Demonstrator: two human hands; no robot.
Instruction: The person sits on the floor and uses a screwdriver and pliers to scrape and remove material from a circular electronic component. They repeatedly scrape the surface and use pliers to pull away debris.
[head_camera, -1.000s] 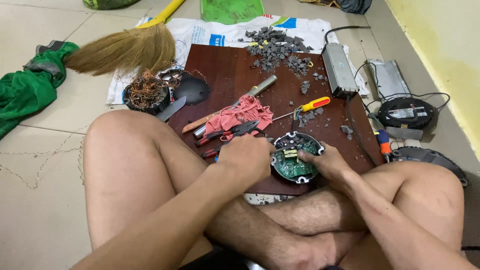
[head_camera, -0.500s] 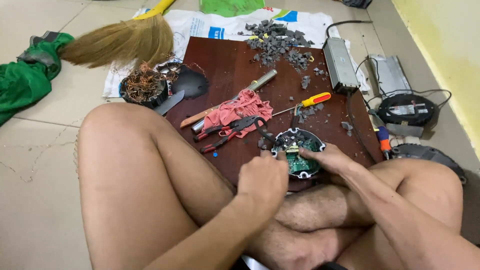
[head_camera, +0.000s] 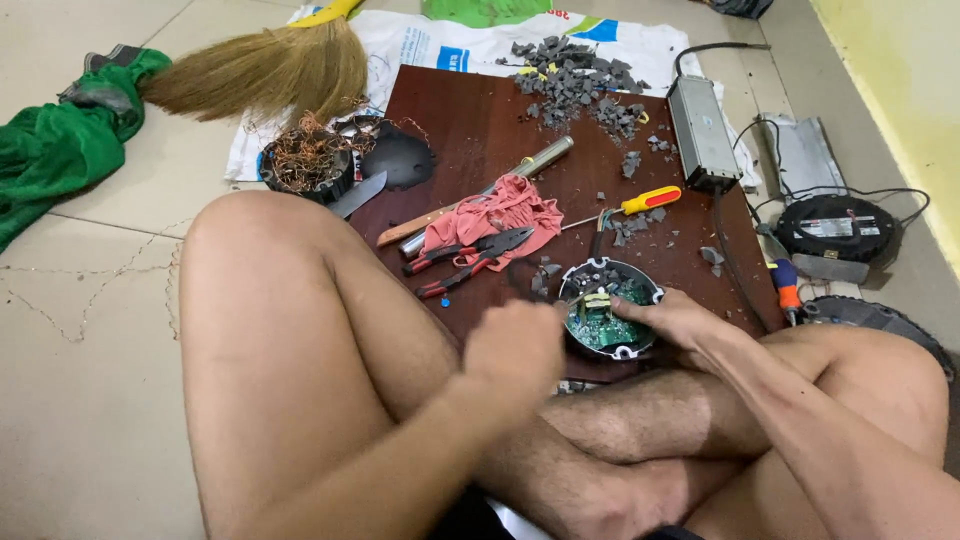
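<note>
Green circuit board (head_camera: 604, 328) sits in its round black casing (head_camera: 612, 308) under our right hand (head_camera: 668, 318), fingertips pressed on it. Our left hand (head_camera: 515, 347), beside it, is fisted; we cannot tell on what. A slip could crack the board or tip grey chips (head_camera: 590, 278) over its rim.

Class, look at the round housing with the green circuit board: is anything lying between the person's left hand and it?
Nothing visible does. The left hand is closed in a fist right beside the round housing, with no tool between them. The right hand already rests on the green circuit board. The red-handled pliers lie further up the wooden board.
</note>
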